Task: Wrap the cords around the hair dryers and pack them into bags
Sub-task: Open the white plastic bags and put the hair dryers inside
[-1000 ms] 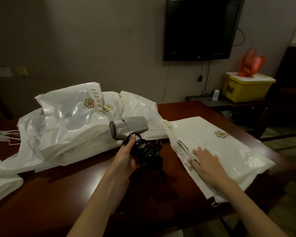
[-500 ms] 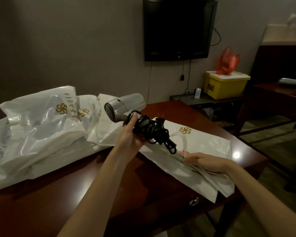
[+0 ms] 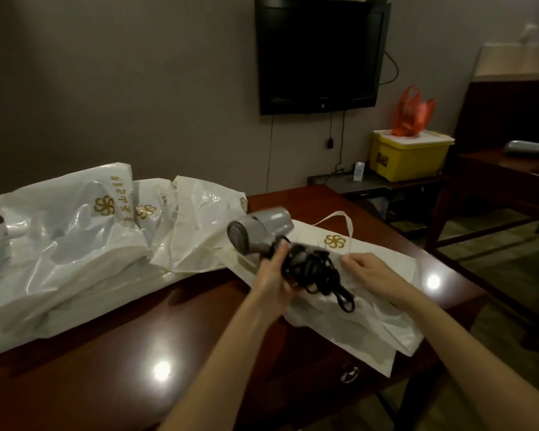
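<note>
meanwhile the left hand [image 3: 273, 276] clamps the grey plastic hair dryer [image 3: 260, 233], black cord [image 3: 311, 269] wound; right hand [image 3: 372, 272] pinches the flat white plastic bag [image 3: 383, 262] near the table's right edge and should spread its mouth wide first.

There is a single view, worn on the person's head, wide-angled, looking forward and slightly down across the dark wooden table [image 3: 112, 362]. Both forearms reach in from the bottom edge, so the hands sit close to the lens near the centre. The far wall faces the camera, with the television [image 3: 319, 54] high and right of centre. The right side takes in the floor and a yellow bin [image 3: 408, 160], well beyond the table. Straight lines bow toward the edges.
</note>
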Tool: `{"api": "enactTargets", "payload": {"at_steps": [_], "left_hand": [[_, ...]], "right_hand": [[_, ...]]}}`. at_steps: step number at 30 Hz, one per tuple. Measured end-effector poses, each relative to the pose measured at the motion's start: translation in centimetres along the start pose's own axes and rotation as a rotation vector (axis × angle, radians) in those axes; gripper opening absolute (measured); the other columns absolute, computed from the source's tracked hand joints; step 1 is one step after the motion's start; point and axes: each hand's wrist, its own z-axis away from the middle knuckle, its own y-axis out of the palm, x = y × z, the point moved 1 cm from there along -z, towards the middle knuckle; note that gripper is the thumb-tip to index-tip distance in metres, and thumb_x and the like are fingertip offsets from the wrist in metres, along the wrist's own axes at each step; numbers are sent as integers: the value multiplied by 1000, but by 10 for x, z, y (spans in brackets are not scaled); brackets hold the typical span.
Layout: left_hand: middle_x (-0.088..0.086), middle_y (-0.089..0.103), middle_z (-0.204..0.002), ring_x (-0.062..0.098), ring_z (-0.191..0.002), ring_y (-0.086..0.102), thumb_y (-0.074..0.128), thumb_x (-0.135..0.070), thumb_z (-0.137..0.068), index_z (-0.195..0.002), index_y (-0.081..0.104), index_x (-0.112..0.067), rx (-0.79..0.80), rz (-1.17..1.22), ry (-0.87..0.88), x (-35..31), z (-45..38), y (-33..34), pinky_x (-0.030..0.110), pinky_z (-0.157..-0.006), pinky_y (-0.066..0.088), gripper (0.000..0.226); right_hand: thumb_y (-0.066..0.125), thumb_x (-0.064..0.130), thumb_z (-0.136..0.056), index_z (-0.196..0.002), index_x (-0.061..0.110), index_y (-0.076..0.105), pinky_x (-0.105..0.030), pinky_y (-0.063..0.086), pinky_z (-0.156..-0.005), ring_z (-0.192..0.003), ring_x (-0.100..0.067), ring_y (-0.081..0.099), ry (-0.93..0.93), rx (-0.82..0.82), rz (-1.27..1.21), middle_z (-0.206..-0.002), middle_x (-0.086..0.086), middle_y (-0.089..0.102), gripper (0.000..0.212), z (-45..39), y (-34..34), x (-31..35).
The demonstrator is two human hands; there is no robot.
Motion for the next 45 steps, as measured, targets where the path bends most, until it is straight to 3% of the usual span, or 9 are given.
{"api": "enactTargets", "payload": {"at_steps": [6, 11, 19, 23, 28, 31, 37, 43, 45], "left_hand": [[14, 69, -117, 29, -101, 69, 52, -25, -99, -134, 44, -15, 37, -13, -14, 45, -1, 16, 40, -76, 59, 38], [9, 71, -109, 27, -100, 70, 49, -27, -100, -126, 39, -27, 80, -61, -7, 58, 17, 20, 48, -86, 56, 28], [20, 62, -127, 35, -108, 65, 50, -29, -101, -143, 39, -9, -58, 161, -96, 48, -13, 26, 47, -76, 59, 48], [21, 61, -124, 37, -105, 64, 52, -32, -100, -141, 41, -9, -115, 201, -136, 37, -39, 38, 49, -71, 57, 48], [23, 61, -124, 39, -112, 60, 53, -44, -97, -133, 47, -8, -204, 37, -196, 52, -61, 53, 54, -93, 51, 51], [21, 60, -123, 37, -111, 60, 56, -37, -97, -135, 44, -10, -207, -92, -231, 54, -70, 62, 44, -81, 53, 49], [12, 63, -83, 17, -67, 62, 58, -13, -96, -114, 55, 3, -75, -345, -174, 28, -70, 26, 23, -51, 55, 25], [21, 48, -142, 34, -129, 48, 38, -32, -102, -146, 36, 3, 61, -98, -275, 33, -68, 17, 41, -105, 41, 55], [22, 40, -149, 36, -135, 41, 29, -45, -103, -148, 31, 1, 113, -28, -302, 23, -65, 16, 44, -105, 38, 65]], "right_hand": [[41, 25, -102, -89, 7, 62, -36, 52, -69, -82, -24, 67, 18, -173, -101, -88, -14, 67, 30, -7, -35, 3], [39, 25, -103, -82, 6, 61, -31, 37, -60, -74, -22, 53, 144, -457, -24, -77, -8, 57, 36, -29, -52, 2], [42, 29, -102, -102, 12, 69, -22, 43, -74, -85, -9, 59, -143, -40, 53, -95, 0, 66, 32, -17, -32, 25], [42, 26, -101, -103, 24, 66, -11, 44, -77, -87, 4, 60, -225, -74, 22, -93, 13, 66, 24, -5, -40, 32], [43, 30, -100, -98, 22, 68, -25, 48, -77, -83, 1, 61, -233, -138, -16, -86, 9, 66, 26, -1, -39, 37], [42, 31, -100, -99, 19, 68, -34, 49, -79, -84, -7, 62, -231, -215, -60, -88, 1, 67, 29, 0, -33, 38], [42, 32, -100, -90, 18, 69, -48, 49, -78, -80, -24, 63, -205, -278, -105, -84, -7, 68, 32, 3, -38, 37], [42, 30, -101, -89, 18, 67, -16, 44, -63, -74, -3, 58, -178, -192, -54, -84, 0, 65, 30, 6, -20, 40], [41, 31, -101, -89, 16, 66, -9, 43, -64, -76, 0, 59, -144, -140, -48, -86, 1, 64, 31, 8, -6, 36]]}}
